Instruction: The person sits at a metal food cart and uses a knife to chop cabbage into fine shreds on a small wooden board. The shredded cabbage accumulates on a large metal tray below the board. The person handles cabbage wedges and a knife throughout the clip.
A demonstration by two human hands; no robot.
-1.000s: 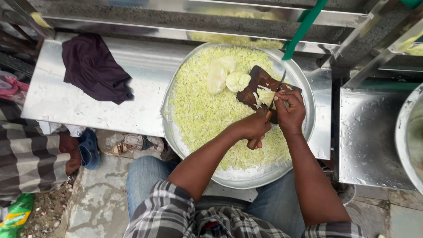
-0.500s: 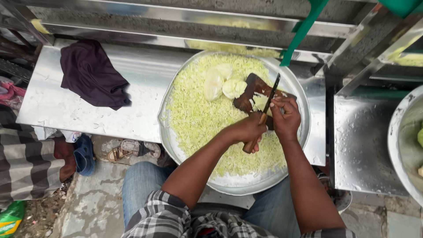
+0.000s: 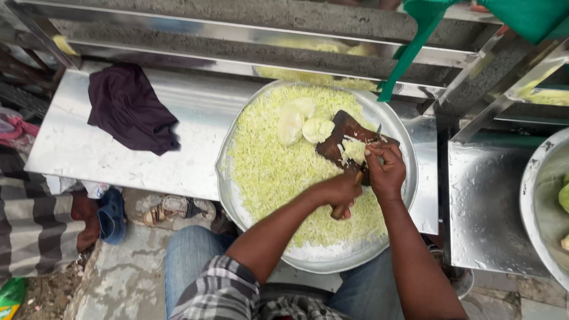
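A big round metal tray [image 3: 332,264] holds a wide heap of shredded cabbage [image 3: 267,166]. A small dark wooden board [image 3: 335,142] lies on the heap at the far right, with two pale cabbage chunks [image 3: 299,121] beside it. My left hand [image 3: 339,194] grips the wooden handle of a knife [image 3: 358,178], whose blade runs under my other hand. My right hand [image 3: 386,169] presses a piece of cabbage [image 3: 354,149] onto the board, fingertips at the blade.
The tray rests on a steel table [image 3: 77,154] with a dark purple cloth [image 3: 127,106] on its left part. A green plastic handle [image 3: 415,41] hangs above. Another metal bowl [image 3: 542,201] stands at the right. A sandal [image 3: 178,207] and a seated person's striped clothing [image 3: 26,231] are at lower left.
The knife, raised half a second ago, has come down onto the cabbage on the board. Both hands stay at the board.
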